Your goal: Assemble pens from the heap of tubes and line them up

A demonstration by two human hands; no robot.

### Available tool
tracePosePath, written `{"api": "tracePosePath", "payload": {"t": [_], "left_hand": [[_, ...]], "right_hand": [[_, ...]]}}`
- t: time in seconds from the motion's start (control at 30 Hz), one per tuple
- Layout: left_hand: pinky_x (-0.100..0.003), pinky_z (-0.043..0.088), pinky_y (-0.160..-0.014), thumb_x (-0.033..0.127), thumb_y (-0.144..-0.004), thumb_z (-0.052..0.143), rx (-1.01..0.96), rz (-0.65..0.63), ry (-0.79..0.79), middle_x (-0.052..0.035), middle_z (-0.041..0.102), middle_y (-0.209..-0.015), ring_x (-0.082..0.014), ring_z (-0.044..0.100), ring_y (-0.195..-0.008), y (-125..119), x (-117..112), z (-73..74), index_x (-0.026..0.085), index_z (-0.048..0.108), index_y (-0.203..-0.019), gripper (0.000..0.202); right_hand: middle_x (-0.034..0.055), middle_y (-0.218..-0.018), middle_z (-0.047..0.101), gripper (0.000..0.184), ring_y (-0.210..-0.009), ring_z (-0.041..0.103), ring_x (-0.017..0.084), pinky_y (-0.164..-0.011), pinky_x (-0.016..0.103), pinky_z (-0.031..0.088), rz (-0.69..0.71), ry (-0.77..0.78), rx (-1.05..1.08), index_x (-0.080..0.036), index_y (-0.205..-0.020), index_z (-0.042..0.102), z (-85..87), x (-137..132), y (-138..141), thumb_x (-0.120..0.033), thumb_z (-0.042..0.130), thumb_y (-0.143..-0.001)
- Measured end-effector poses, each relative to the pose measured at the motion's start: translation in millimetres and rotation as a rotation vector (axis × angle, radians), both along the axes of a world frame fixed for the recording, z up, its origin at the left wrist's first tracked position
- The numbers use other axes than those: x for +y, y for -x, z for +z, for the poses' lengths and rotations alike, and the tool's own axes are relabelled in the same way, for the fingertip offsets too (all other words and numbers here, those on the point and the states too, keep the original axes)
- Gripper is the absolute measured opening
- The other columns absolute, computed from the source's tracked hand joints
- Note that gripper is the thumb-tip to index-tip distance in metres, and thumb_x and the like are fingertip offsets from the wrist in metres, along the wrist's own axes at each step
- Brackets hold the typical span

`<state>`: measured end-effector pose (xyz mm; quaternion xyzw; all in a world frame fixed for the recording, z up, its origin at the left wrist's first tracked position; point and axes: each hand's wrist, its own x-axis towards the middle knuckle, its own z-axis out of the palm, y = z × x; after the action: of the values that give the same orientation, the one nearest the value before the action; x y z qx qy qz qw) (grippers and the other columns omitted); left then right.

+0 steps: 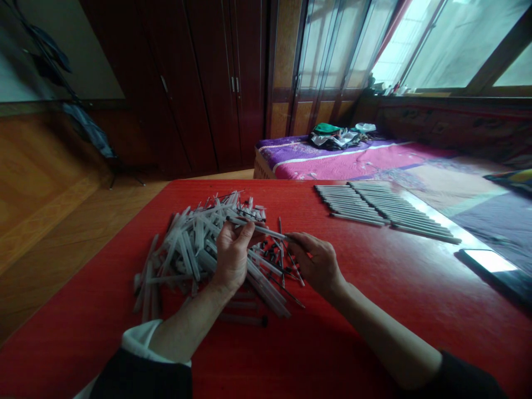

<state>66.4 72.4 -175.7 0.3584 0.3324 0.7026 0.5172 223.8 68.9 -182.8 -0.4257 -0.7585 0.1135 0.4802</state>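
Observation:
Above the red table, a slim pale pen-like tube (pixel 268 229) with dark ends is held between both hands. My left hand (pixel 233 254) is closed around its left part, thumb on top. The fingers of my right hand (pixel 319 261) pinch its right end, where a dark piece partly shows; the fingertips hide the rest. Beneath and left of my left hand spreads a loose pile of translucent tubes (pixel 187 244). Thin dark rods (pixel 281 255) and small black pieces lie between the hands, under the held tube.
Two neat rows of similar tubes with dark ends (pixel 353 204) lie at the back right of the red table (pixel 353 343). A phone (pixel 494 271) rests by the right edge. Beyond stand a bed (pixel 353 160) with folded clothes (pixel 336 137) and dark wardrobes (pixel 216 83).

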Motion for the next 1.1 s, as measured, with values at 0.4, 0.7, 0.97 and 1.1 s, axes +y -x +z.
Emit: {"api": "tracePosePath", "payload": {"t": [0.4, 0.7, 0.97, 1.1], "left_hand": [[-0.027, 0.055, -0.063, 0.029, -0.073, 0.067, 0.208, 0.038, -0.097, -0.0011, 0.068, -0.074, -0.0148, 0.066, -0.067, 4, 0, 3.1, 0.017, 0.054, -0.083, 0.021], [-0.025, 0.051, -0.071, 0.021, -0.072, 0.068, 0.624, -0.026, -0.269, -0.0021, 0.068, -0.082, -0.0160, 0.063, -0.081, -6, -19, 2.3, 0.020, 0.064, -0.082, 0.011], [-0.029, 0.053, -0.073, 0.022, -0.071, 0.069, 0.582, -0.087, -0.315, -0.0078, 0.061, -0.108, -0.0186, 0.061, -0.091, -8, -21, -2.5, 0.023, 0.057, -0.110, 0.042], [-0.029, 0.052, -0.074, 0.021, -0.075, 0.064, 0.673, -0.097, -0.341, -0.0071, 0.064, -0.097, -0.0169, 0.063, -0.085, -7, -19, -8.6, 0.021, 0.055, -0.112, 0.038]], "right_hand": [[0.0066, -0.079, 0.065, 0.023, -0.074, 0.058, 0.016, -0.062, 0.026, 0.046, -0.003, 0.013, -0.239, -0.020, -0.094, 0.068, 7.1, 1, 0, -0.025, 0.048, -0.086], [0.0054, -0.075, 0.059, 0.018, -0.065, 0.054, 0.013, -0.056, 0.023, 0.042, 0.010, -0.103, -0.311, -0.016, -0.085, 0.066, 13.3, -7, -3, -0.024, 0.050, -0.084], [0.0009, -0.061, 0.058, 0.016, -0.049, 0.054, 0.010, -0.045, 0.020, 0.044, -0.114, 0.116, 0.215, -0.014, -0.083, 0.060, 10.4, 17, -21, -0.028, 0.053, -0.076], [-0.0016, -0.058, 0.059, 0.059, -0.039, 0.054, 0.011, -0.036, 0.020, 0.043, -0.413, 0.316, 0.572, -0.009, -0.123, 0.043, 9.4, 50, -79, -0.026, 0.057, -0.068]]}}
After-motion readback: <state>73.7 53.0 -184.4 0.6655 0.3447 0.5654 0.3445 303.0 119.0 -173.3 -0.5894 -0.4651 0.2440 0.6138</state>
